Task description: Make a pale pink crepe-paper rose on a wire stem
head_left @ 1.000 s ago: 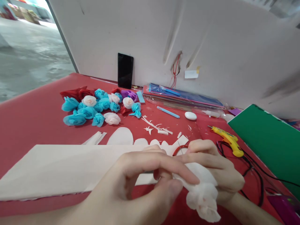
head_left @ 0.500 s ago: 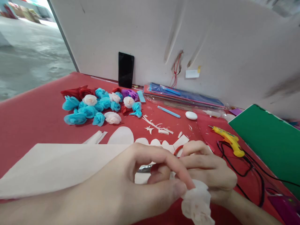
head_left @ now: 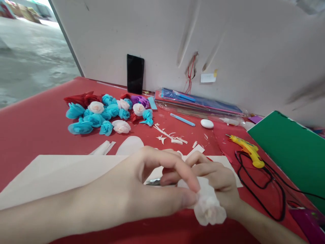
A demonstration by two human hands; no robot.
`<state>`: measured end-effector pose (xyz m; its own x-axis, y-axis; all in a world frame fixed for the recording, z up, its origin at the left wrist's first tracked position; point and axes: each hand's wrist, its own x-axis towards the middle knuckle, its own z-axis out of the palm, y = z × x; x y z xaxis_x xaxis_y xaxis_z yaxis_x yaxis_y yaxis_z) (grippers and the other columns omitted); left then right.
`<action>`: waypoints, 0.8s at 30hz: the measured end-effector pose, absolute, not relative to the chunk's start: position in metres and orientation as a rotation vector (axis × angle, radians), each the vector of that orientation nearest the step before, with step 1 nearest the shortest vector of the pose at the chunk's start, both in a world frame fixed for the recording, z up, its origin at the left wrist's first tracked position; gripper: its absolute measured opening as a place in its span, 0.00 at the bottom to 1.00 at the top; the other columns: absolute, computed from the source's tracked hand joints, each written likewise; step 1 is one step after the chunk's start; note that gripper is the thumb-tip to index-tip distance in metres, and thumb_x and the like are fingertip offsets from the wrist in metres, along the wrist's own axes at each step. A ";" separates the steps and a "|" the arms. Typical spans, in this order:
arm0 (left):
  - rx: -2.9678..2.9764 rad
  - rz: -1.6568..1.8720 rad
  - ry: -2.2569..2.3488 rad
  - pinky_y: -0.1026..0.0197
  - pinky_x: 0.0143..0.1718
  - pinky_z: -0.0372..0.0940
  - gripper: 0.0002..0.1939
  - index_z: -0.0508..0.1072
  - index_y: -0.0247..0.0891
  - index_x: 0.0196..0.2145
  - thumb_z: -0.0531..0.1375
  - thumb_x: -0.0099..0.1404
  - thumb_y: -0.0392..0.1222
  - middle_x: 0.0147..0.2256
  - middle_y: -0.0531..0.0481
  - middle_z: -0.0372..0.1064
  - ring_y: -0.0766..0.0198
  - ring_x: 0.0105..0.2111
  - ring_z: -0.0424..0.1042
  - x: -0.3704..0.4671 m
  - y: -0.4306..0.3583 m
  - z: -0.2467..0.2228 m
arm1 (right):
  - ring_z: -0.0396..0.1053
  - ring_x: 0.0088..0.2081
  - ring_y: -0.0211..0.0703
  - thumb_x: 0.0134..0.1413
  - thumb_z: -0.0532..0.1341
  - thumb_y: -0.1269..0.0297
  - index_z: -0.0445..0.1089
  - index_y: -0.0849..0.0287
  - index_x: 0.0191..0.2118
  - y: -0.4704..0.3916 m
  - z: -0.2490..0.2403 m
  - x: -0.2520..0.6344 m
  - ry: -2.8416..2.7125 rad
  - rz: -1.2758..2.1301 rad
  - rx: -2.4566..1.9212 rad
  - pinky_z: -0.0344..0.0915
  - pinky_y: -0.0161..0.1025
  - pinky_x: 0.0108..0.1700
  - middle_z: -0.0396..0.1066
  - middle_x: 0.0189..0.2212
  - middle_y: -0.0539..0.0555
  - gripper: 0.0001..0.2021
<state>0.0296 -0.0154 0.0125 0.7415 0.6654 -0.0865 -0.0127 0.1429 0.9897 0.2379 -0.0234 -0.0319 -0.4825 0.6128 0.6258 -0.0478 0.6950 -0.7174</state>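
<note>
White flower (head_left: 209, 205): shifted a little leftward over the last second and turned, its bloom now pointing down toward you; your right hand (head_left: 224, 181) has slid left with it. It is held above the near side of the bench (head_left: 38, 135).
Green board (head_left: 289, 159): one, slanting along the bench's right edge.
Paper sheet (head_left: 56, 173): one, long and pale, stretched across the near half, partly under your arms.
Left hand (head_left: 132, 183): your thumb and forefinger grasp the flower near its base. You seem to be settling an outer petal; pinch low and lightly so the thin layer doesn't crease, and roll the flower rather than tugging it.
Right hand: bent behind the flower; you cannot tell from here what its fingers grasp. Use it as a steady backing.
Flower pile (head_left: 94, 119): toward the far left corner; four pale, one purple, about ten blue, the overlapping reds uncountable.
Glue gun (head_left: 245, 145): one, beside the board, safely away from your petals.
Phone (head_left: 135, 74): one, upright at the back edge.
Cut petal (head_left: 129, 145): one large rounded piece plainly visible, just beyond the sheet.
Blue pen (head_left: 182, 119): one lying directly on the bench, toward its back edge.
</note>
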 end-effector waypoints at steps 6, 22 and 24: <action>1.286 0.608 0.688 0.65 0.29 0.54 0.03 0.78 0.45 0.27 0.66 0.58 0.43 0.23 0.58 0.57 0.68 0.26 0.60 0.032 -0.013 0.012 | 0.64 0.29 0.40 0.59 0.65 0.53 0.75 0.55 0.25 -0.030 -0.041 0.229 -1.570 1.300 -0.636 0.65 0.39 0.36 0.70 0.21 0.49 0.15; 0.968 0.694 0.555 0.72 0.31 0.67 0.05 0.79 0.42 0.29 0.64 0.64 0.38 0.22 0.57 0.74 0.71 0.25 0.72 0.037 -0.014 0.002 | 0.66 0.25 0.39 0.51 0.70 0.51 0.79 0.53 0.28 -0.041 -0.046 0.215 -1.127 1.720 -0.806 0.67 0.37 0.35 0.69 0.17 0.49 0.12; 0.972 0.687 0.557 0.71 0.32 0.68 0.07 0.78 0.39 0.29 0.63 0.65 0.40 0.21 0.55 0.75 0.70 0.24 0.72 0.038 -0.015 0.002 | 0.66 0.27 0.41 0.55 0.67 0.49 0.80 0.53 0.31 -0.042 -0.048 0.215 -1.126 1.744 -0.812 0.66 0.38 0.35 0.68 0.16 0.49 0.13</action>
